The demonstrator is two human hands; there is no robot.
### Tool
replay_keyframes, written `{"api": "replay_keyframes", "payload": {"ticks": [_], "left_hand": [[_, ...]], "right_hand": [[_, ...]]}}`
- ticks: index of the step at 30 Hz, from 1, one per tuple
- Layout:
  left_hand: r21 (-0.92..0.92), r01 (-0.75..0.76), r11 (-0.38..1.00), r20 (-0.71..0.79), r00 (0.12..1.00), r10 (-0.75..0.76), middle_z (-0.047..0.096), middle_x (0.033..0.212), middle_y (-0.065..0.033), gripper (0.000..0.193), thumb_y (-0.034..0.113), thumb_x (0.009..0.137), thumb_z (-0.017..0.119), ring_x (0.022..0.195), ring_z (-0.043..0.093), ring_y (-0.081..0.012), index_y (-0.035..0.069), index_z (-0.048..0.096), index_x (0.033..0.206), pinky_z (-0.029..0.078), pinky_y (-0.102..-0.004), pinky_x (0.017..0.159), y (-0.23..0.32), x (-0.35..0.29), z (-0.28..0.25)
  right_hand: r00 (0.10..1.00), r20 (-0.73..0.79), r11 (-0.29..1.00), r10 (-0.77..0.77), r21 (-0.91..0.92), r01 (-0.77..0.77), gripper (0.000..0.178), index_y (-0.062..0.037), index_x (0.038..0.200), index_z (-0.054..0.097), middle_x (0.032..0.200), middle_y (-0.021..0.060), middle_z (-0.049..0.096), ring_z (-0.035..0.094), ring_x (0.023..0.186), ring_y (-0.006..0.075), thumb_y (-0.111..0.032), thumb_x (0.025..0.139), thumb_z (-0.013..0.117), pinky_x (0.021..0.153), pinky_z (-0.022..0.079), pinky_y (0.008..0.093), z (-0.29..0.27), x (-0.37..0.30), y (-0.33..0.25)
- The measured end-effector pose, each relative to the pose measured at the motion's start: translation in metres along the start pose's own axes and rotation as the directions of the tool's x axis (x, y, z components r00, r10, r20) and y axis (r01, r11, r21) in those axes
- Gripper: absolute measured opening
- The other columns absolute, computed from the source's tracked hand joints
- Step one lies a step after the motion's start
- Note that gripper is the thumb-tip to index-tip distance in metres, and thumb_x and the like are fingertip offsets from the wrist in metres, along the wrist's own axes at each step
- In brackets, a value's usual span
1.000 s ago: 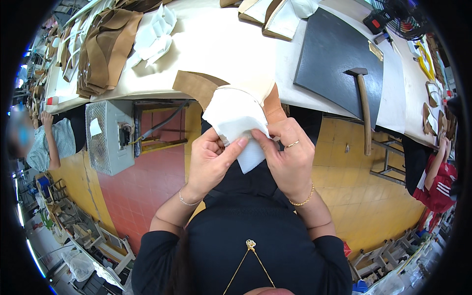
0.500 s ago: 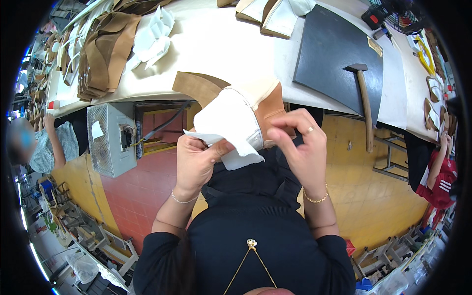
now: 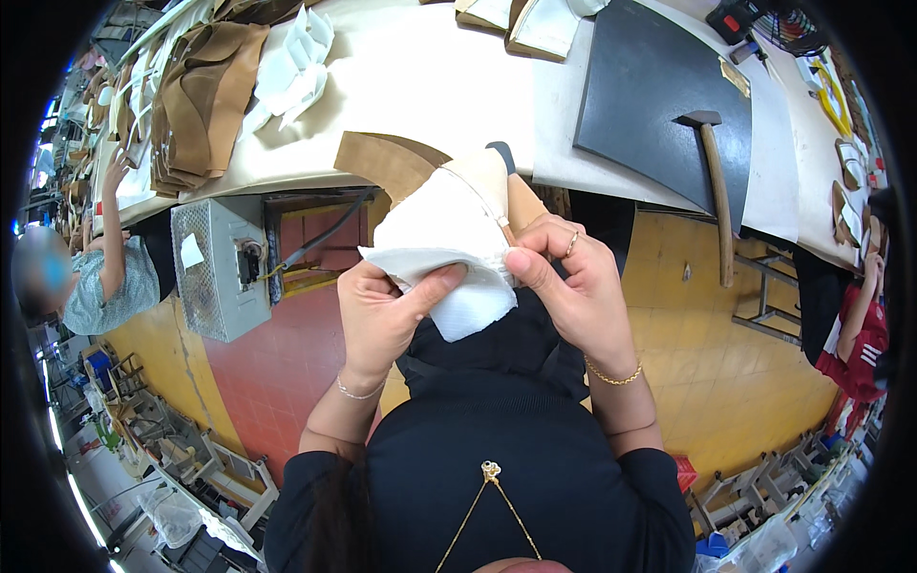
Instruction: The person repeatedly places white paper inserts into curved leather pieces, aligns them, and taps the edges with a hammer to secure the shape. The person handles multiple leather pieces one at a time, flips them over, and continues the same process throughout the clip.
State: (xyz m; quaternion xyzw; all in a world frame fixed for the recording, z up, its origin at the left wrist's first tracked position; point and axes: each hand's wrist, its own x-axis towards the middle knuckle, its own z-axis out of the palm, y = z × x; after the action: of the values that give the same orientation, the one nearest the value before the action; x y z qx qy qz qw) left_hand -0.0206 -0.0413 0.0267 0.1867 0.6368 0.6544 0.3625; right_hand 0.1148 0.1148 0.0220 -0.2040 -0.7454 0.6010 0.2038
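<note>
A leather shoe upper, with white backing, a cream section and brown suede and tan leather parts, is held in front of my body at the table's near edge. My left hand is closed on its lower left edge, the thumb lying over a white lining flap. At the right seam, my right hand pinches the edge between thumb and forefinger. A brown suede strip of the upper sticks out toward the table. Fingers beneath the upper are partly hidden.
Stacked brown leather pieces and white pieces lie at the far left. A hammer rests on a black board to the right. Below the table stands a grey metal box. Co-workers sit at both sides.
My right hand has moved down and left, going from hovering over the tan leather to pinching the seam edge. The upper has turned, showing less tan leather.
</note>
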Motion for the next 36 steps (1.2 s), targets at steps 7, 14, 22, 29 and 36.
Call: {"api": "replay_keyframes", "payload": {"ticks": [7,14,22,29,36], "left_hand": [[0.082,-0.067,0.994,-0.054,0.996,0.072,0.074,0.094,-0.0057,0.021,0.000,0.083,0.077,0.083,0.066,-0.0077,-0.002,0.073,0.104,0.052,-0.0238,0.074,0.002,0.001,0.012],[0.148,-0.068,0.987,-0.087,0.993,0.081,0.072,0.084,-0.0019,0.018,0.002,0.085,0.077,0.070,0.060,-0.0038,-0.002,0.073,0.103,0.048,-0.0204,0.061,-0.003,-0.002,0.015],[0.426,-0.101,0.899,-0.005,0.993,0.114,0.074,0.086,-0.0048,0.021,0.005,0.087,0.077,0.074,0.064,-0.0063,-0.004,0.072,0.106,0.051,-0.0217,0.065,-0.014,0.003,0.010],[0.569,-0.194,0.799,0.112,0.981,0.159,0.070,0.074,-0.0158,0.013,0.006,0.092,0.067,0.059,0.067,-0.0207,-0.001,0.070,0.104,0.050,-0.0304,0.056,-0.023,0.011,0.003],[0.656,-0.210,0.725,0.162,0.977,0.137,0.069,0.078,-0.0175,0.016,0.004,0.094,0.063,0.059,0.068,-0.0237,-0.003,0.062,0.108,0.050,-0.0322,0.055,-0.017,0.015,0.002]], "right_hand": [[0.989,0.002,0.981,0.149,0.124,-0.148,0.032,-0.0013,0.084,0.064,0.072,0.0068,0.059,0.052,0.068,0.0208,-0.032,0.093,0.069,0.081,0.038,0.0317,-0.003,-0.002,-0.002],[0.992,-0.089,0.958,0.086,-0.266,-0.107,0.041,-0.0029,0.087,0.065,0.073,0.0016,0.059,0.048,0.071,0.0151,-0.036,0.075,0.086,0.071,0.042,0.0302,0.012,-0.005,-0.007],[0.976,-0.129,0.935,0.175,-0.289,-0.206,0.031,-0.0043,0.084,0.073,0.065,0.0029,0.063,0.045,0.070,0.0166,-0.032,0.075,0.086,0.070,0.042,0.0304,0.016,0.002,0.010],[0.981,-0.121,0.920,0.150,-0.347,-0.184,0.021,-0.0034,0.085,0.071,0.059,0.0056,0.059,0.043,0.065,0.0177,-0.022,0.081,0.080,0.071,0.039,0.0306,0.015,-0.002,0.019],[0.992,-0.106,0.910,0.072,-0.400,-0.109,0.017,-0.0020,0.088,0.068,0.061,0.0072,0.059,0.042,0.057,0.0188,-0.017,0.084,0.074,0.074,0.037,0.0303,0.015,-0.004,0.028]]}}
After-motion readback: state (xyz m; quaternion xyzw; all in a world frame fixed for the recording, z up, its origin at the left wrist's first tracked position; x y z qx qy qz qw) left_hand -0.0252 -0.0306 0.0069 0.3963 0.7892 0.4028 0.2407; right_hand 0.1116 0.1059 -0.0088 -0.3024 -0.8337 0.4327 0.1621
